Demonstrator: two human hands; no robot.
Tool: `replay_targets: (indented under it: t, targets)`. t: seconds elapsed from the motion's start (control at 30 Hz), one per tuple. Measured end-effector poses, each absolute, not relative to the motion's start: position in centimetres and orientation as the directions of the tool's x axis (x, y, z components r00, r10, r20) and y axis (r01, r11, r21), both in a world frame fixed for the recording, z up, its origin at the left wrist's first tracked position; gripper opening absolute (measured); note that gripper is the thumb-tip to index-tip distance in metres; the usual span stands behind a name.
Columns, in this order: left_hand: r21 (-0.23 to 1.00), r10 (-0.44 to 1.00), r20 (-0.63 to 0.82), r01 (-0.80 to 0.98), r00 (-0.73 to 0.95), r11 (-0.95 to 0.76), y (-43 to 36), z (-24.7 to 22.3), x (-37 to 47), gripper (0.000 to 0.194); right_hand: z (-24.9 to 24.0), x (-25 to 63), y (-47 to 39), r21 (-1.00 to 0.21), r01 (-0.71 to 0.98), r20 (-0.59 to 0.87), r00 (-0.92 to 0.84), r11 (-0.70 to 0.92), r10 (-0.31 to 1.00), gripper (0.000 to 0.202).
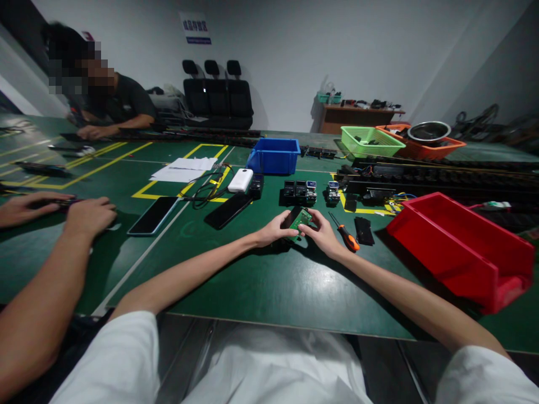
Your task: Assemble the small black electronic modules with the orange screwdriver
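Between my two hands is a green circuit board (302,219), tilted, with a black part along its left side. My left hand (272,230) grips the board's left side, thumb on top. On the opposite edge, my right hand (324,231) pinches it between thumb and fingers. A screwdriver (347,237) with an orange and black handle lies just right of my right hand. Beside it rests a flat black piece (364,230). Beyond my hands stand several small black modules (300,192), with another module (333,192) to their right.
A red bin (458,252) sits at right, near long black assemblies (404,177). A blue bin (275,156), white power bank (240,180), black phone (228,211) and blue-edged phone (153,216) lie ahead and left. A co-worker's hands (90,216) work at far left; another person (122,101) sits across.
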State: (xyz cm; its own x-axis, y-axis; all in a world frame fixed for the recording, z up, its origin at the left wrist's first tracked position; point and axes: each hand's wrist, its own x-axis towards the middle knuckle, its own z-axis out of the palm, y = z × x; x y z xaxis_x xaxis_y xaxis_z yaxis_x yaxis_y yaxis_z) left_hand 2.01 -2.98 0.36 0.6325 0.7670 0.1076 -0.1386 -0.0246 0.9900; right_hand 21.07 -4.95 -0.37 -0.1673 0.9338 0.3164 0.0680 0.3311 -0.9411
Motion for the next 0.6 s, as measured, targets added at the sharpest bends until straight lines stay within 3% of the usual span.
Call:
replay_targets:
  t: [0.1,0.23,0.6]
  targets:
    - [0.987,0.800,0.144,-0.148,0.582,-0.069,-2.7,-0.1,2.2,0.054,-0.9,21.2,-4.7,-0.931,0.057,0.352,-0.114,0.360,0.929,0.055]
    - [0.975,0.785,0.189,-0.209,0.590,-0.077,-2.3,-0.5,2.4,0.067,-1.6,21.5,-4.2,-0.939,0.046,0.340,-0.028,0.341,0.940,0.052]
    - [0.976,0.773,0.119,-0.218,0.623,0.025,-2.2,-0.3,2.3,0.070,-1.3,21.6,-3.9,-0.955,-0.113,0.279,-0.038,0.273,0.960,0.031]
